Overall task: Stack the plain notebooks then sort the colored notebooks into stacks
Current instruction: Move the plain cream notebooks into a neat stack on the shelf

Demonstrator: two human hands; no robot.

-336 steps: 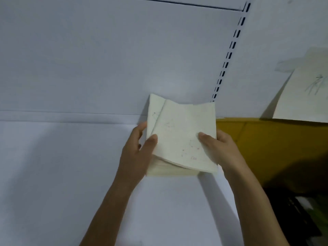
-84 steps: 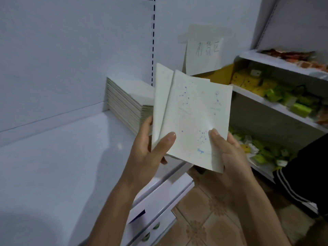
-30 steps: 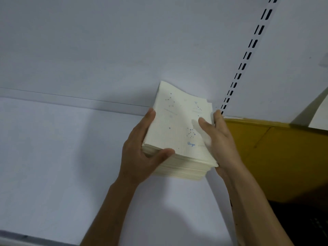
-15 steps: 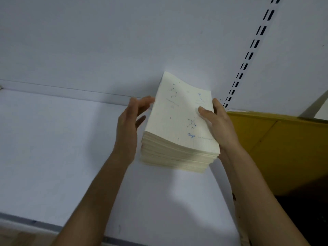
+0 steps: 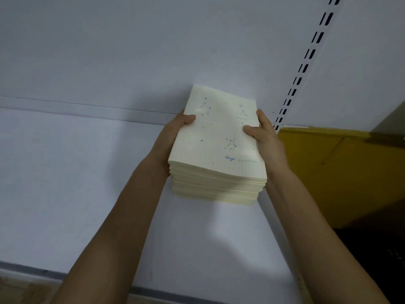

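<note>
2 arms extended forward; left hand [image 5: 172, 134] and right hand [image 5: 267, 139] clasp notebook stack [image 5: 217, 148] sides, thumbs on top.

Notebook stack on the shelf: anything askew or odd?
The notebook stack is not squared: its upper notebooks jut past the lower ones at the front. The left hand and right hand grip its sides.

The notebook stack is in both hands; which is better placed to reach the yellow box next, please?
Probably the right hand: it grips the stack on the side nearest the yellow box, while the left hand holds the far side.
</note>
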